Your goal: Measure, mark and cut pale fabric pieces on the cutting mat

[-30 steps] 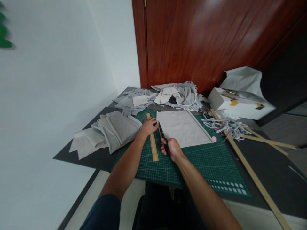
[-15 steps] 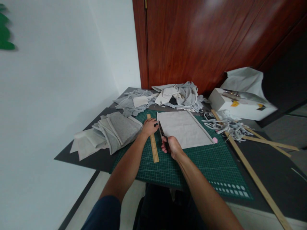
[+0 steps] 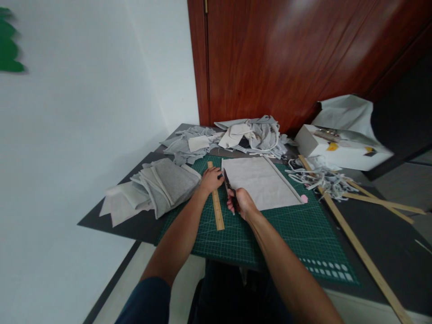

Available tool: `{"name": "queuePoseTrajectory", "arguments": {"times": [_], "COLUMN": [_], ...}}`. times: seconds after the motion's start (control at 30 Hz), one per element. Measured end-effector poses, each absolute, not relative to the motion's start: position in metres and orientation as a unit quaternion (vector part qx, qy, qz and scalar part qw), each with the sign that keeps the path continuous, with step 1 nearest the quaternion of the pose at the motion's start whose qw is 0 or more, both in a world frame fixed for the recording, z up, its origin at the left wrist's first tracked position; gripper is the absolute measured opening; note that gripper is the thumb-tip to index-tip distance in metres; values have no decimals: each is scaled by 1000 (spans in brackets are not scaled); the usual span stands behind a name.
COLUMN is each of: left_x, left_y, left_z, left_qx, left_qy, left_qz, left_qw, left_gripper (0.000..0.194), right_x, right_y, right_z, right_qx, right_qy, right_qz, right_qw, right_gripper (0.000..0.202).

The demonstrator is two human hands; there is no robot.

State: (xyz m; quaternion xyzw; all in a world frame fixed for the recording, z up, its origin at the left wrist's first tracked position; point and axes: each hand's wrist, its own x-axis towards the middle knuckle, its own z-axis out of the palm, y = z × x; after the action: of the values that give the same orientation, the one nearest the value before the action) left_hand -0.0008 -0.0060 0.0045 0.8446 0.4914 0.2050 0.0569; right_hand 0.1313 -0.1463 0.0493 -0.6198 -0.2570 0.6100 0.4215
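Scissors at the left edge of a pale cloth

The pale cloth (image 3: 266, 182) lies flat on a green cutting mat (image 3: 286, 236), just in front of the person, with a narrow band along its right edge. At its left edge are the dark scissors (image 3: 227, 181), blades pointing away from the person; how far the blades are parted is too small to tell. The right hand (image 3: 244, 204) is closed around the scissors' handles, near the cloth's lower left corner. The left hand (image 3: 211, 180) is palm down across the upper part of a wooden ruler (image 3: 218, 213), its fingertips close to the cloth's left edge; whether they pinch anything cannot be made out.

A small pink piece (image 3: 304, 198) sits by the cloth's lower right corner. Left of the mat, partly over it, is a stack of folded grey cloth (image 3: 173, 182), with whiter pieces (image 3: 121, 204) beside it. Behind the mat, heaps of grey and white scraps (image 3: 268, 135) spread across the dark table (image 3: 391, 245). To the right, a tangle of thin strips (image 3: 332, 182) lies over a long wooden strip (image 3: 361, 254), with 2 shorter sticks (image 3: 388, 204) crossing nearby. Farther back stands a white box (image 3: 351, 153), before a reddish-brown door (image 3: 270, 63).
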Motion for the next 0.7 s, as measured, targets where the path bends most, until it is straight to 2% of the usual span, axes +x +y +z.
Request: {"name": "queuePoseTrajectory", "arguments": {"times": [0.17, 0.7], "left_x": [-1, 0], "left_y": [-6, -6], "left_z": [5, 5], "left_qx": [846, 846], "left_qy": [487, 490], "left_qz": [208, 202], "left_qw": [60, 59], "left_gripper": [30, 27], "right_x": [134, 133], "right_y": [-143, -126], "right_z": [49, 45], "right_qx": [-620, -620], "right_qy": [-264, -259], "right_qz": [607, 613], "right_qw": [421, 415], "right_gripper": [10, 19]}}
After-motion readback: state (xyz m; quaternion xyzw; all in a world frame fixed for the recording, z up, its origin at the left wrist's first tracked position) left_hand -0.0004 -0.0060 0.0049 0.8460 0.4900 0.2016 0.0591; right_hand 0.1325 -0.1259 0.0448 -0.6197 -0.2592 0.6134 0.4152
